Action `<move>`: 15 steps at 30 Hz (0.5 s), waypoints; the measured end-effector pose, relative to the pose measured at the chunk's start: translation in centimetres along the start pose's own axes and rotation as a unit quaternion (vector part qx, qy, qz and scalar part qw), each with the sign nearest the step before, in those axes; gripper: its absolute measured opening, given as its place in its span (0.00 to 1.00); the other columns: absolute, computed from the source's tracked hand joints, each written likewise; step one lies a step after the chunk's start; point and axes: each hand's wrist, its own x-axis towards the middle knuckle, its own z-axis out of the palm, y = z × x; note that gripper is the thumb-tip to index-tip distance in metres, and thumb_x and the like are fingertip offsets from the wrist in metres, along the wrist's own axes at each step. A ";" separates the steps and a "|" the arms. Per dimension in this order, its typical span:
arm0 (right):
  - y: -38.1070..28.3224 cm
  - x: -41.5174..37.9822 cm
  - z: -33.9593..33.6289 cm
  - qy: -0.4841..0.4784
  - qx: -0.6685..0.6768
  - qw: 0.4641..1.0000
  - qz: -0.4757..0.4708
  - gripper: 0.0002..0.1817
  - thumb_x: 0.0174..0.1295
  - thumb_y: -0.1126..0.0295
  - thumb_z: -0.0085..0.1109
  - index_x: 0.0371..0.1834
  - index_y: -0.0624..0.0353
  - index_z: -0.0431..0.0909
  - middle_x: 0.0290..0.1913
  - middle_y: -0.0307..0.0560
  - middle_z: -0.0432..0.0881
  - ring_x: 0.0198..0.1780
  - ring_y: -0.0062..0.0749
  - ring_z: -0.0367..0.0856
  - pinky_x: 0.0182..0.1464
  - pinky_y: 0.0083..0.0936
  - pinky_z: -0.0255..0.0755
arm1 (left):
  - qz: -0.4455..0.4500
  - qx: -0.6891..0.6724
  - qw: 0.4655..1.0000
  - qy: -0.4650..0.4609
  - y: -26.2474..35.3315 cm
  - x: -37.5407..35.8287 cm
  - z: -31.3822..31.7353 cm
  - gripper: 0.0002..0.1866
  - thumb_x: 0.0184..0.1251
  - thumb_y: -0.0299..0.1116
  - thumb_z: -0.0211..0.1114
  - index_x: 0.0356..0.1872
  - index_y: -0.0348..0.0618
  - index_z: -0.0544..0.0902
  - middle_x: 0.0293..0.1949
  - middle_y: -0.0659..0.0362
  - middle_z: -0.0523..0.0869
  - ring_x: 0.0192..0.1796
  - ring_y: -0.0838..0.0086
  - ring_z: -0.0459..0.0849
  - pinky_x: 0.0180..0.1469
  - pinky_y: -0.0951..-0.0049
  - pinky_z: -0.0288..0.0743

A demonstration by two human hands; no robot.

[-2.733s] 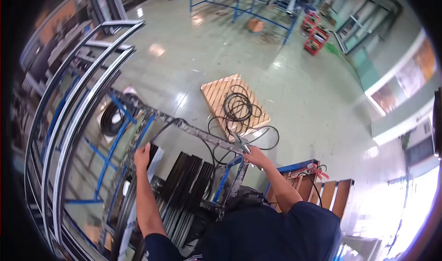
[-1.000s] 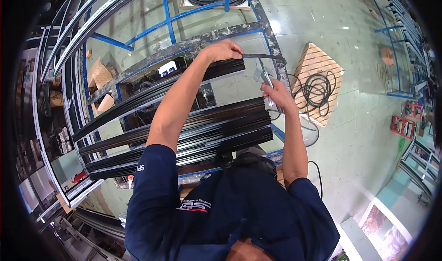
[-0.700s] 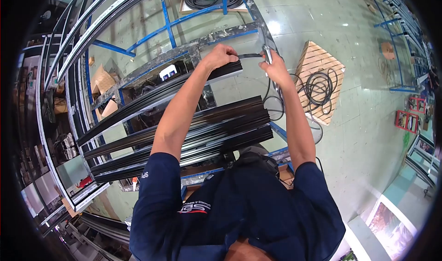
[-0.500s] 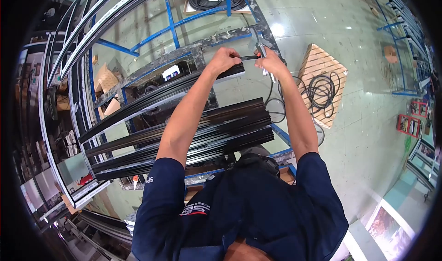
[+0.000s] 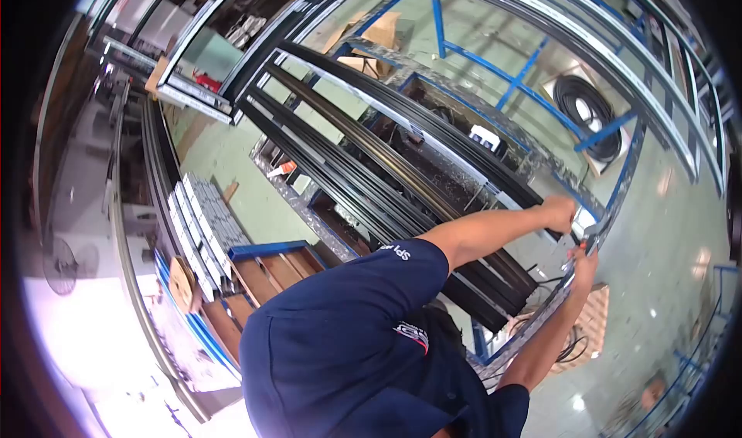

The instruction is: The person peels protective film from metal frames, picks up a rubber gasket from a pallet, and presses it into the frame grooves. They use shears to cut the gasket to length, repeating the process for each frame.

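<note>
White letters on the dark blue left sleeve (image 5: 398, 254) appear as "SPI", seen upside down, and a red and white logo sits on the chest of the shirt (image 5: 412, 333), too small to read.

The left hand (image 5: 558, 212) reaches out to the far right, fingers curled onto the end of the topmost black profile (image 5: 402, 117), which lies on the steel-framed bench (image 5: 541, 171). The right hand (image 5: 583, 266) is just below it, closed around a small metal tool (image 5: 572, 259); the tool's kind cannot be made out. The two hands are close together, near the right end rail of the bench.

The black profiles lie side by side in a long stack (image 5: 363, 183) running from far left to near right across the bench; at least five can be counted, though the exact number is unclear.

One coil of black rubber strip (image 5: 591, 113) lies on the floor beyond the bench, at the far right. One wooden pallet (image 5: 591, 326) with a loose black cord sits on the floor under the right forearm. A bundle of pale profiles (image 5: 193, 222) rests to the left.
</note>
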 end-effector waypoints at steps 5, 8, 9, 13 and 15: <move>-0.9 -0.5 0.2 -0.006 -0.005 1.000 0.010 0.11 0.55 0.80 0.53 0.43 0.60 0.73 0.29 0.42 0.78 0.28 0.27 0.78 0.34 0.23 0.72 | -0.004 -0.014 1.000 0.005 0.1 -0.1 0.3 0.08 0.39 0.36 0.73 0.25 0.50 0.89 0.29 0.57 0.89 0.38 0.59 0.89 0.40 0.58 0.81; -1.8 -0.6 0.6 0.007 -0.029 0.999 0.019 0.12 0.55 0.80 0.53 0.44 0.60 0.73 0.28 0.42 0.78 0.27 0.27 0.78 0.33 0.24 0.72 | -0.001 -0.018 1.000 -0.001 0.2 -0.2 -0.1 0.08 0.39 0.36 0.73 0.25 0.50 0.89 0.29 0.57 0.90 0.38 0.59 0.89 0.39 0.58 0.81; -1.8 -0.7 0.6 0.012 -0.035 0.999 0.022 0.12 0.55 0.80 0.54 0.44 0.60 0.73 0.28 0.42 0.79 0.27 0.27 0.78 0.32 0.24 0.72 | 0.001 -0.019 1.000 -0.005 0.3 -0.4 -0.3 0.08 0.39 0.36 0.73 0.25 0.50 0.89 0.29 0.57 0.90 0.39 0.59 0.89 0.39 0.58 0.81; 0.1 0.8 -1.0 -0.029 -0.023 0.999 0.036 0.15 0.56 0.77 0.57 0.48 0.60 0.74 0.33 0.43 0.80 0.31 0.27 0.80 0.35 0.24 0.74 | 0.010 -0.025 1.000 0.014 0.4 -0.5 -0.2 0.09 0.39 0.35 0.73 0.26 0.50 0.90 0.29 0.56 0.90 0.38 0.58 0.89 0.39 0.58 0.81; 1.8 1.6 -1.5 -0.021 -0.027 0.999 -0.001 0.19 0.59 0.72 0.60 0.55 0.61 0.74 0.41 0.44 0.79 0.37 0.26 0.80 0.40 0.27 0.77 | -0.014 -0.010 1.000 0.021 -0.3 0.1 0.8 0.10 0.38 0.36 0.73 0.27 0.49 0.90 0.28 0.54 0.89 0.37 0.57 0.89 0.39 0.57 0.81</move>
